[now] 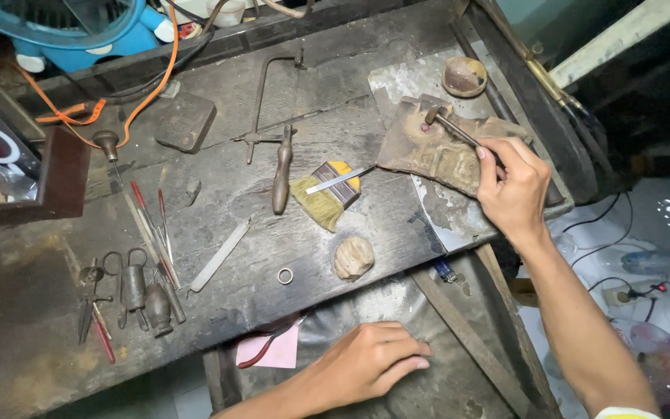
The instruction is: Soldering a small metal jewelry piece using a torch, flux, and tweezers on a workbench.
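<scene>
Tapping step judged in hand: small hammer (450,126) is gripped in closed right hand (512,188), head resting on worn block (436,151) at 1 o'clock. Left hand (366,363) rests loosely curled, empty, at 6. Next: controlled strike needed, ring (284,275) lies mid-bench.
</scene>
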